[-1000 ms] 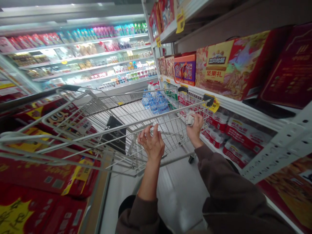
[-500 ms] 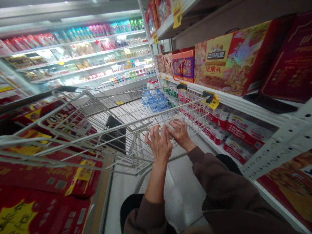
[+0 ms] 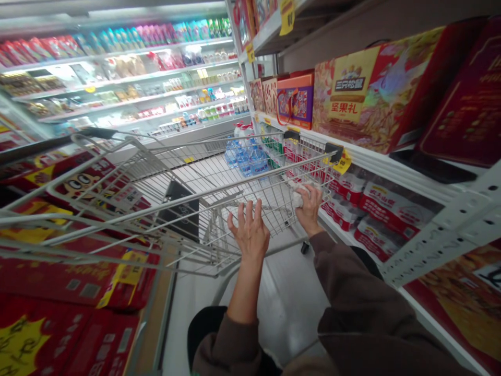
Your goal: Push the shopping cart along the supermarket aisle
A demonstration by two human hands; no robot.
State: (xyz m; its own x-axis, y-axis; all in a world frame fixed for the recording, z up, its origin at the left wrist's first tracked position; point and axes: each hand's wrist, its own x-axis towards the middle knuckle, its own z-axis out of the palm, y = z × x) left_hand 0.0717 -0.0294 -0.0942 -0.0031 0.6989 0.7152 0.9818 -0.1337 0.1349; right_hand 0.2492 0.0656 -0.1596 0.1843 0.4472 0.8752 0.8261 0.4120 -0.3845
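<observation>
Cloth (image 3: 297,199) in right hand (image 3: 310,204); left hand (image 3: 251,232) part-open.

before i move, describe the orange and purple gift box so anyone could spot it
Find the white metal shelving on the right. On its shelf above the red-labelled bottle packs, the orange and purple gift box stands just beyond the big red and gold box. Unlike its neighbours, it has a purple panel.

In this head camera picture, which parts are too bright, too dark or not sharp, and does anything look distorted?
Head view: the chilled shelves glare white, their small packs soft; the dark red box at far right sits in shadow; the white wad in the right hand has blurry edges; the cart looks stretched leftward.
</observation>
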